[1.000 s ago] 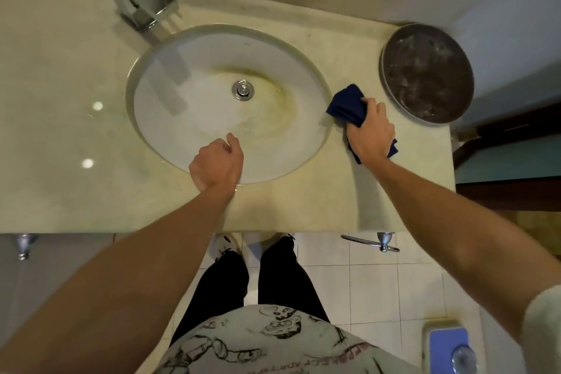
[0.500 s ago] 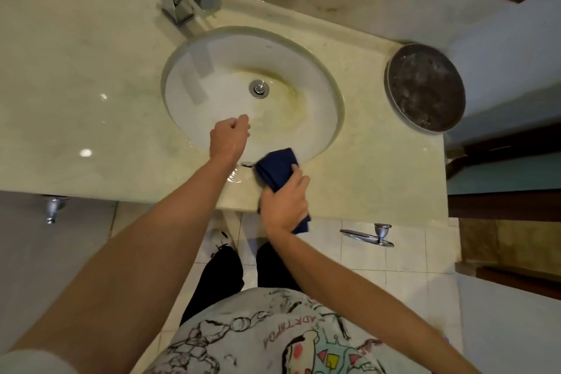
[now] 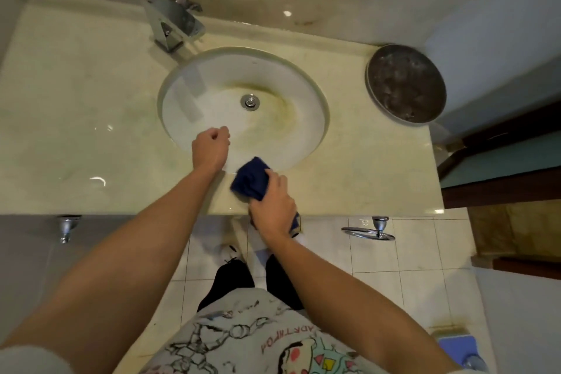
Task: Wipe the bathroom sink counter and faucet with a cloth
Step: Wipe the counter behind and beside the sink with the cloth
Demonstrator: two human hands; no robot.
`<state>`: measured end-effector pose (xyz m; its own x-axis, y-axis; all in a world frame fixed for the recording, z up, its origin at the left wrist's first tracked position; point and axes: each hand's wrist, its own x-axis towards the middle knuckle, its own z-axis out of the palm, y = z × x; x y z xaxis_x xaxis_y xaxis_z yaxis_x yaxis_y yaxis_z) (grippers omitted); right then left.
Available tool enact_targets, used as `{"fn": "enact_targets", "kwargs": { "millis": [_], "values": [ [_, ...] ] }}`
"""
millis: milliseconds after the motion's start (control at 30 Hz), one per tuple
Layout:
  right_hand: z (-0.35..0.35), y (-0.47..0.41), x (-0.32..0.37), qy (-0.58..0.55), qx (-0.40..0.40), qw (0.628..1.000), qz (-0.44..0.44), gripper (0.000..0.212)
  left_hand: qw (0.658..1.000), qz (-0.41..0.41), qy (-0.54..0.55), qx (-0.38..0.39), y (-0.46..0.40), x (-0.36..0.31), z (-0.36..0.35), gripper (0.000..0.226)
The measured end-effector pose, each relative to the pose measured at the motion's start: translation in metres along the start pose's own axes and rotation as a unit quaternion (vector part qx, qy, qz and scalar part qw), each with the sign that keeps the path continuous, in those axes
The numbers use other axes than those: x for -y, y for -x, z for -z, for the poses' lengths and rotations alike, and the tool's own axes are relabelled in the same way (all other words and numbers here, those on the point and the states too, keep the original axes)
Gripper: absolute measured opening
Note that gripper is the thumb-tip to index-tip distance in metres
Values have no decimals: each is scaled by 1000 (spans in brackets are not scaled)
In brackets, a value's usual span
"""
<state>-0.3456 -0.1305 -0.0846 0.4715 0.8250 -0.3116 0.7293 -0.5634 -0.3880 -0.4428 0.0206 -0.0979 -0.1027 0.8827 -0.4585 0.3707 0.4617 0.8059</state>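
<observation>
From the head camera, your right hand (image 3: 273, 206) gripped the dark blue cloth (image 3: 250, 179), fingers curled over its top and pressing it flat onto the narrow front strip of the marble counter (image 3: 76, 100), just at the near rim of the oval sink basin (image 3: 315, 130); part of the cloth trailed under your palm past the counter's front edge. Your left hand (image 3: 211, 147) rested on the basin's near rim just beside the cloth, fingers curled into a loose fist and holding nothing. The chrome faucet (image 3: 173, 24) stood at the back of the counter, well apart from both hands, and a round dark metal tray (image 3: 406, 85) sat at the far right corner. The basin showed a yellowish stain around the drain (image 3: 250, 101). By my reading, you were in the counter-wiping step, working the front edge between basin and drop-off. The broad left part of the counter and the faucet looked likely to need the cloth next, so the next move would call for your left hand to clear the rim, then a sweep leftward with even pressure, keeping the cloth from slipping off the edge.
</observation>
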Motion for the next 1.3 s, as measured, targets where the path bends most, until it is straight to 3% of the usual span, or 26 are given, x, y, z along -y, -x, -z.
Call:
{"fn": "enact_targets", "kwargs": {
  "millis": [200, 400, 667, 1100, 1300],
  "values": [
    [60, -31, -117, 50, -45, 996, -61, 63, 995, 26, -94, -37, 15, 2, -33, 31],
    [83, -63, -154, 130, -18, 991, -11, 63, 983, 45, -156, -86, 10, -5, -46, 29],
    [106, -158, -145, 165, -9, 983, 75, 62, 959, 56, -225, -164, 5, 3, -70, 53],
    [132, -341, -86, 172, -35, 958, 228, 63, 934, 104, -295, -172, -6, 5, -79, 55],
    [132, -413, -47, 147, -70, 958, 235, 59, 922, 114, -321, -183, -6, 6, -81, 56]
  ]
}}
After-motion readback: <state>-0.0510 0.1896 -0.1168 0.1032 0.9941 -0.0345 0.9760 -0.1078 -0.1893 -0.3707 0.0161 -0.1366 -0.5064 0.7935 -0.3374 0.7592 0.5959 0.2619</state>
